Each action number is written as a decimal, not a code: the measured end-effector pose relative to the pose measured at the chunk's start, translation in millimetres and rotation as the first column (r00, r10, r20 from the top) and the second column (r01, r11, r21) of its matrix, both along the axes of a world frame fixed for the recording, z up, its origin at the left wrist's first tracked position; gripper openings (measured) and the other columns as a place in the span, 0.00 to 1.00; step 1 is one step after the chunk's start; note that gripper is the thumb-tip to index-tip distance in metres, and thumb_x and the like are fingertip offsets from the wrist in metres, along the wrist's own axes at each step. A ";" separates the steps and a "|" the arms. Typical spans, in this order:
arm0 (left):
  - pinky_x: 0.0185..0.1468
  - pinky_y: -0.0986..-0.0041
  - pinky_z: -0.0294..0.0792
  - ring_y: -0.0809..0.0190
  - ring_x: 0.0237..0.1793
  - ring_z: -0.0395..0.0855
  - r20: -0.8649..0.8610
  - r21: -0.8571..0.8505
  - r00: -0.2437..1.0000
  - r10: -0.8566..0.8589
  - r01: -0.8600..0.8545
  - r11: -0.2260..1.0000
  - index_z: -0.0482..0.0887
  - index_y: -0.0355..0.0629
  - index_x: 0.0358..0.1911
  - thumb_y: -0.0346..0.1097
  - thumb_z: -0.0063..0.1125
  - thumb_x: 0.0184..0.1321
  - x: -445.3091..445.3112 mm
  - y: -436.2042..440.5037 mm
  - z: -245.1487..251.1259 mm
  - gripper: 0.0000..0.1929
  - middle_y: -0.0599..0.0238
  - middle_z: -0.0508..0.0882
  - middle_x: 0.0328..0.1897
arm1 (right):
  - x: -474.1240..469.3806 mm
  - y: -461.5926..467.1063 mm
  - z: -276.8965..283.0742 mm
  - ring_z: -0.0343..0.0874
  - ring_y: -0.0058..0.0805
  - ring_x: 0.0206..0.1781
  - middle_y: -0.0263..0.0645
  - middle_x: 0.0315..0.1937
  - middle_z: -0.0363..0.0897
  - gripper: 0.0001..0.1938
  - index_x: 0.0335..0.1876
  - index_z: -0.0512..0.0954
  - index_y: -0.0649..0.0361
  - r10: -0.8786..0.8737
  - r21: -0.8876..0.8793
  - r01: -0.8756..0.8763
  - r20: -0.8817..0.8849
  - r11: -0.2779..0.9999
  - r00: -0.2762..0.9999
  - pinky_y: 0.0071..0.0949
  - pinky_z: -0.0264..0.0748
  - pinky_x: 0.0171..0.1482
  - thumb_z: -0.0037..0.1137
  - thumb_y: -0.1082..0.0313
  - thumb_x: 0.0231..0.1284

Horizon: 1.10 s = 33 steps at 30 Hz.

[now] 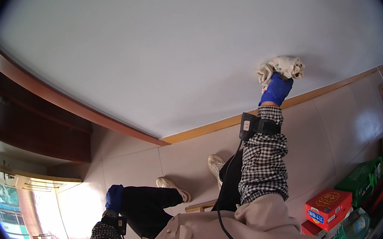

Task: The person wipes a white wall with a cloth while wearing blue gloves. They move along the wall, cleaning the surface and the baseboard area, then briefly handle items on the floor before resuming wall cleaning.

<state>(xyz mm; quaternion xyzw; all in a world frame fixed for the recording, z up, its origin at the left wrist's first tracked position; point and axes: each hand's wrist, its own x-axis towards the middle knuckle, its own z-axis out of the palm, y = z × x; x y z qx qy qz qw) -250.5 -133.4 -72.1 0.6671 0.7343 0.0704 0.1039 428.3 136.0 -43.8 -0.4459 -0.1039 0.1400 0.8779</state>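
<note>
In a blue glove, my right hand (277,89) reaches forward and grips a crumpled whitish cloth (282,67) with dark and pink marks. The cloth is pressed against the white wall (132,49), a short way above the wooden baseboard (219,123). My left hand (114,197), also gloved in blue, hangs low by my left knee and looks curled; whether its fingers are fully closed or hold anything is hidden.
A reddish wooden door frame (83,109) edges the wall on the left. A red box (328,208), a green carton (360,181) and a plastic bottle (354,228) stand on the tiled floor (130,160) at right. Cables run from my wrist-worn devices.
</note>
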 end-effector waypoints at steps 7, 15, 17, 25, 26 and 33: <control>0.37 0.57 0.72 0.47 0.37 0.80 0.069 -0.041 0.993 0.094 -0.092 0.995 0.78 0.43 0.34 0.34 0.47 0.64 8.1 -3.4 1.5 0.06 0.53 0.80 0.34 | 31.3 26.4 -131.4 0.77 0.32 0.51 0.37 0.55 0.74 0.24 0.63 0.67 0.58 -0.041 -0.313 -0.293 -0.744 0.903 0.667 0.31 0.77 0.48 0.55 0.63 0.62; 0.43 0.55 0.73 0.44 0.41 0.82 -0.026 -0.051 0.998 0.054 -0.055 0.997 0.82 0.41 0.36 0.45 0.49 0.64 3.7 2.8 2.5 0.15 0.50 0.84 0.37 | -13.6 8.7 -21.4 0.80 0.34 0.48 0.42 0.52 0.76 0.25 0.61 0.67 0.63 0.137 -0.077 -0.165 -0.278 0.983 0.951 0.29 0.79 0.49 0.58 0.73 0.57; 0.45 0.54 0.73 0.42 0.43 0.82 0.002 -0.061 0.996 0.087 -0.087 0.994 0.84 0.39 0.36 0.50 0.51 0.65 5.3 3.2 3.9 0.19 0.48 0.85 0.37 | -37.3 -11.7 24.8 0.77 0.29 0.52 0.39 0.53 0.76 0.24 0.59 0.70 0.64 0.199 0.252 -0.201 0.032 0.947 0.980 0.27 0.75 0.54 0.58 0.75 0.55; 0.45 0.59 0.73 0.45 0.42 0.83 0.104 -0.050 0.980 0.167 -0.163 0.985 0.83 0.38 0.36 0.47 0.52 0.65 8.3 -1.8 8.4 0.17 0.50 0.85 0.37 | -54.9 -2.3 33.1 0.78 0.33 0.50 0.41 0.49 0.78 0.19 0.54 0.71 0.66 0.018 0.101 -0.037 0.185 0.994 0.983 0.30 0.73 0.56 0.55 0.79 0.54; 0.44 0.59 0.73 0.45 0.42 0.83 0.067 -0.038 0.990 0.121 -0.119 0.992 0.83 0.38 0.36 0.46 0.52 0.65 7.8 -1.6 7.8 0.17 0.50 0.85 0.37 | -45.2 6.5 13.7 0.79 0.33 0.49 0.41 0.48 0.78 0.18 0.52 0.71 0.66 0.023 0.119 -0.043 0.169 0.992 0.985 0.29 0.74 0.55 0.54 0.80 0.54; 0.44 0.58 0.73 0.45 0.41 0.83 0.047 -0.005 0.998 0.038 -0.038 0.999 0.84 0.37 0.36 0.47 0.53 0.65 2.9 0.1 3.2 0.17 0.50 0.85 0.37 | 3.4 55.0 -154.4 0.80 0.36 0.55 0.44 0.59 0.75 0.25 0.68 0.64 0.60 -0.010 -0.410 -0.342 -0.653 0.846 0.757 0.31 0.79 0.52 0.50 0.64 0.67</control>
